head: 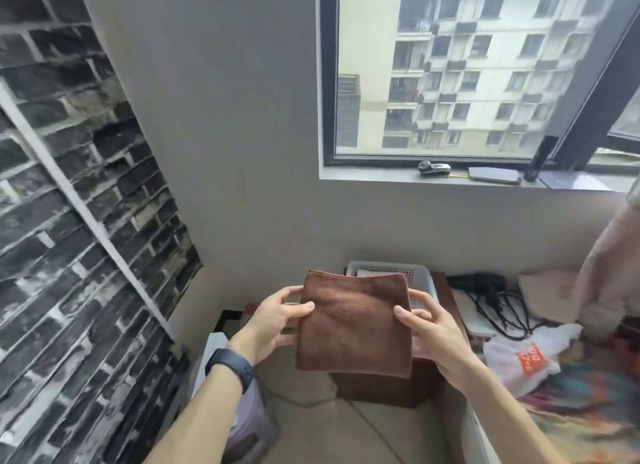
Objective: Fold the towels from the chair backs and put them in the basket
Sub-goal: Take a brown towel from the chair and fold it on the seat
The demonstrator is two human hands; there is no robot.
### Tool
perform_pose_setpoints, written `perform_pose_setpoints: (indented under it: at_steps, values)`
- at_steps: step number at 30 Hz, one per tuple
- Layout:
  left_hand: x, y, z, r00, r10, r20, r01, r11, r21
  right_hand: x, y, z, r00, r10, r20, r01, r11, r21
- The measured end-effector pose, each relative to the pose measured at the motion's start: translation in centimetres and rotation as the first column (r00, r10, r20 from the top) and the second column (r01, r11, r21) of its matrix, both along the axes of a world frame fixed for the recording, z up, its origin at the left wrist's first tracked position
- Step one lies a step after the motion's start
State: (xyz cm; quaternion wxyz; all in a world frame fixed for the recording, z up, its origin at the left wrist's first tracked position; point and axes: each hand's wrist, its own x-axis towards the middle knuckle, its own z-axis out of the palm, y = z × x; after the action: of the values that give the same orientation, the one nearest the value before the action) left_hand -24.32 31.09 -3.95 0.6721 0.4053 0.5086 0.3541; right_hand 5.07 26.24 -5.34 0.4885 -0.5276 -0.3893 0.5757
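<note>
Folded brown towel (pixel 353 325) is pinched at its side edges by left hand (pixel 277 321) and right hand (pixel 429 328). Judged light, soft, floppy; best supported at both edges toward basket (pixel 420 278).

Soft daylight enters through the window (pixel 450 72), room evenly bright, shadows faint. Wide-angle bending at the edges; brick wall (pixel 62 221) and right-side clutter motion-blurred.

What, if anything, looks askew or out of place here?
Nothing stands out. The brown towel is folded square, held at its sides by the left hand and right hand. Black cables lie tangled beside the white basket.
</note>
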Motion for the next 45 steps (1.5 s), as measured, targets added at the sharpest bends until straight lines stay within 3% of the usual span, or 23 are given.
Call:
perform_pose_setpoints:
  at_steps: [8, 14, 20, 26, 34, 41, 45]
  values:
    - [5.5, 13.5, -6.5, 0.986, -0.158, -0.047, 0.147, 0.972, -0.184, 4.2, 9.5, -5.8, 0.987, -0.137, 0.081, 0.15, 0.971, -0.185]
    - [9.9, 19.3, -12.1, 0.965, -0.253, -0.073, 0.212, 0.91, -0.356, 7.4, 13.9, -11.1, 0.978, -0.146, 0.15, 0.194, 0.9, -0.39]
    - [13.6, 24.4, -18.1, 0.965, -0.236, -0.114, 0.148, 0.849, -0.507, 10.8, 20.2, -16.9, 0.979, -0.057, 0.198, 0.16, 0.818, -0.553]
    - [17.4, 28.6, -20.6, 0.974, -0.149, -0.17, 0.02, 0.807, -0.591, 13.6, 27.0, -20.6, 0.971, 0.028, 0.237, 0.127, 0.778, -0.615]
    - [20.8, 34.6, -25.4, 0.939, -0.022, -0.344, -0.155, 0.864, -0.479, 15.6, 35.2, -25.9, 0.973, 0.07, 0.218, 0.084, 0.776, -0.625]
    - [21.1, 36.3, -28.6, 0.867, -0.097, -0.488, -0.128, 0.905, -0.407, 15.8, 36.5, -29.6, 0.951, 0.09, 0.295, 0.108, 0.8, -0.591]
    - [21.3, 35.7, -28.5, 0.76, -0.148, -0.633, -0.05, 0.958, -0.284, 15.0, 35.8, -29.7, 0.919, 0.046, 0.391, 0.186, 0.825, -0.533]
